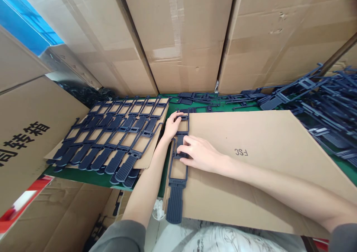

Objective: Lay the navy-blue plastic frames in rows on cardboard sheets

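A dark navy plastic frame piece with a ribbed, rounded end (pixel 175 203) lies along the left edge of a flat cardboard sheet (pixel 240 185). Its rounded end hangs past the sheet's near edge. Beyond it, in line, lies a second such piece (pixel 189 124). My left hand (pixel 172 125) has its fingers closed on the far end of that second piece. With bent fingers, my right hand (pixel 199 153) grips the area where the two pieces meet, partly covering it. Which piece its fingertips hold is hard to see.
To the left, several matching pieces (pixel 111 142) lie in overlapping rows on another cardboard sheet (pixel 149 155). A tangled heap of them (pixel 334 107) stands at the right, with more along the back of the green table (pixel 174 105). Large cartons (pixel 189 40) wall off the back.
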`<state>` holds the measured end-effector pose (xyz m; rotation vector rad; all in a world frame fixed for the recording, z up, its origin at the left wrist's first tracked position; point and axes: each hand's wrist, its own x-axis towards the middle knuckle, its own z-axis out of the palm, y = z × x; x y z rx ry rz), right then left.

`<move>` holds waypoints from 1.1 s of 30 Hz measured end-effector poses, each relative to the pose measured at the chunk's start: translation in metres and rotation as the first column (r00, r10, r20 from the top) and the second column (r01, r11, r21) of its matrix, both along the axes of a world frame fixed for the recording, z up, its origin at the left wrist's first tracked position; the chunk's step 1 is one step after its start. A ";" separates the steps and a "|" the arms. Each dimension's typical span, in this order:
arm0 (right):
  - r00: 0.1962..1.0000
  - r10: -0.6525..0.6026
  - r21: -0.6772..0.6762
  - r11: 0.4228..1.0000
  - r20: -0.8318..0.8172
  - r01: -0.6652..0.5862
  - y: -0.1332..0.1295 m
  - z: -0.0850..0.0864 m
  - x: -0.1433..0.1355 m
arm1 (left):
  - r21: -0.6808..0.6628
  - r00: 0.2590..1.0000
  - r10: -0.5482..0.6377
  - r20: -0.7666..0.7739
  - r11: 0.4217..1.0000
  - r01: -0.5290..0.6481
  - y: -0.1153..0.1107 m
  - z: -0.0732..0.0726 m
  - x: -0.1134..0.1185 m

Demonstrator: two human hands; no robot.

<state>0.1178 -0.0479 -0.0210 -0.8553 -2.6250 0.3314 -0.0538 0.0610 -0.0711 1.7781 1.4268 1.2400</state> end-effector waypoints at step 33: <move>0.695 -0.717 -0.240 0.666 0.051 0.706 0.153 -0.035 0.119 | 0.171 0.990 0.059 -0.130 0.985 -0.036 -0.025 0.039 0.009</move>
